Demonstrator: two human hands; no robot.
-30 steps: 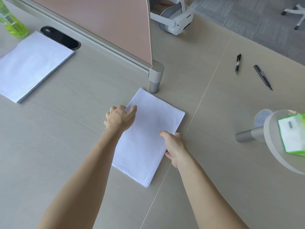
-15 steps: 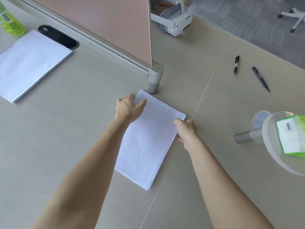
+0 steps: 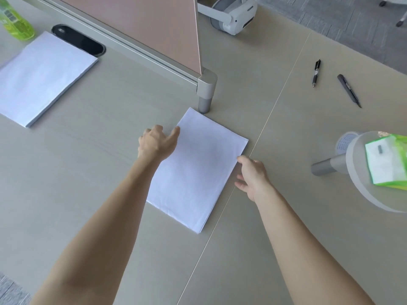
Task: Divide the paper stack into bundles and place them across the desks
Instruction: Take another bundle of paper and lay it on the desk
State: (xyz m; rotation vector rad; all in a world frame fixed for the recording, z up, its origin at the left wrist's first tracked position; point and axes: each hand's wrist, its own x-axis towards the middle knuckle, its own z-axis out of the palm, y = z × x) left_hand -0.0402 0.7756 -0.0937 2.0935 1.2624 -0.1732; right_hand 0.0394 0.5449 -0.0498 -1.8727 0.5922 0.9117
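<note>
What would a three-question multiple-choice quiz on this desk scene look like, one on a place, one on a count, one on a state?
1. Where does the green plastic bottle stand?
A. far left corner
B. beside the pens
C. on the near paper bundle

2. How many white paper bundles lie on the desks?
A. one
B. two
C. four

3. What are the hands doing with the near white paper bundle?
A. lifting it
B. folding it
C. touching its edges as it lies flat

Answers: 1 A, it stands behind the far white paper bundle. 2 B, only those two show. 3 C, the left hand and right hand flank it, fingers open.
</note>
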